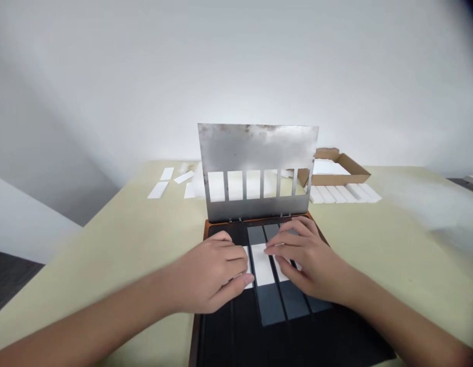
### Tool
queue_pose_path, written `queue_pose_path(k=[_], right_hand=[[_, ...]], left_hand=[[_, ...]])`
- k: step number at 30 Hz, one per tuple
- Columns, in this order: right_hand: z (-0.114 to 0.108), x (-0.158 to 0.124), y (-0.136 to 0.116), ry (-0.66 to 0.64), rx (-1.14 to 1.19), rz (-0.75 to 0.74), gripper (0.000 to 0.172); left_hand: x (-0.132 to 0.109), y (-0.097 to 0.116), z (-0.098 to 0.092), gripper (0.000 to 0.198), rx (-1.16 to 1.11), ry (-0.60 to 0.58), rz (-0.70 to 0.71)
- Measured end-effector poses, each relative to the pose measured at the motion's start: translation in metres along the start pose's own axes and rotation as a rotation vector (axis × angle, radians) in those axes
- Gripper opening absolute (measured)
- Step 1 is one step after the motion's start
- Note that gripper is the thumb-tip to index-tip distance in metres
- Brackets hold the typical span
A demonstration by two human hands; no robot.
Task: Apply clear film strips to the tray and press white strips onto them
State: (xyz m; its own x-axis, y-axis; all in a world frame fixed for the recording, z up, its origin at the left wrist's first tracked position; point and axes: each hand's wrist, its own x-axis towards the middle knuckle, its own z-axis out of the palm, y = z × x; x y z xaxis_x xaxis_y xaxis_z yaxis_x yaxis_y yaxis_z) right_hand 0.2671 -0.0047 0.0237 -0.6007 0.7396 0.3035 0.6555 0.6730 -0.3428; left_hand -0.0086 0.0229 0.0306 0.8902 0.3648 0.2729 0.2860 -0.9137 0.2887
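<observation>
On the near part of a black board (297, 341), in front of an upright steel stencil plate (255, 150) hinged along the board's far edge: the left hand (209, 272) and the right hand (308, 260), both low and only partly open, fingers curved and spread, fingertips down on white strips (262, 265) lying side by side across grey lanes (269, 306). Left thumb and fingertips at the left strip's edge, right fingertips over the strip on the right; no clear pinch on either side, so no telling whether anything is firmly held. Middle strip bare between the 2 hands. Plate with 6 slotted windows, standing clear of the strips. Far left on the pale table (106, 265), loose white pieces (158, 189); far right, a row of white bars (343, 194) beside an open cardboard tray (335, 171). Step in hand, by the look of it: squaring strips on the lanes. Next move, as judged: a straight, light lift of the fingers, leaving the strips undisturbed.
</observation>
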Motion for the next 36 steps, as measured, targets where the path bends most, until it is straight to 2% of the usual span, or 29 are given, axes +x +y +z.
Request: queue_pose_path(k=[4,8,11,15,18,23,30,32,36], right_hand=[[0.006,-0.002,0.0,-0.022,0.036,-0.036,0.031],[0.006,-0.001,0.002,-0.103,0.032,-0.038,0.033],[0.006,-0.002,0.002,-0.122,0.02,-0.024,0.033],[0.007,-0.006,0.002,-0.129,0.009,-0.019,0.03],[0.007,-0.007,0.003,-0.105,-0.001,-0.024,0.03],[0.006,-0.007,0.004,-0.004,-0.037,0.047,0.04],[0.006,-0.006,-0.001,-0.108,-0.001,0.029,0.038],[0.008,-0.007,-0.001,-0.143,-0.002,0.028,0.044],[0.009,-0.008,0.0,-0.168,0.006,0.001,0.076]], left_hand=[[0.0,-0.006,0.01,0.026,0.041,0.069,0.026],[-0.008,-0.012,0.017,0.018,0.0,0.123,0.058],[-0.011,-0.014,0.02,0.026,0.018,0.163,0.068],[-0.013,-0.014,0.023,0.04,0.073,0.114,0.026],[-0.011,-0.012,0.025,0.04,0.117,0.083,-0.017],[-0.01,-0.01,0.026,0.036,0.133,0.092,-0.045],[-0.008,-0.009,0.023,0.035,0.119,0.074,-0.039],[-0.008,-0.011,0.023,0.034,0.114,0.063,-0.032],[-0.007,-0.014,0.024,0.034,0.088,0.071,0.005]])
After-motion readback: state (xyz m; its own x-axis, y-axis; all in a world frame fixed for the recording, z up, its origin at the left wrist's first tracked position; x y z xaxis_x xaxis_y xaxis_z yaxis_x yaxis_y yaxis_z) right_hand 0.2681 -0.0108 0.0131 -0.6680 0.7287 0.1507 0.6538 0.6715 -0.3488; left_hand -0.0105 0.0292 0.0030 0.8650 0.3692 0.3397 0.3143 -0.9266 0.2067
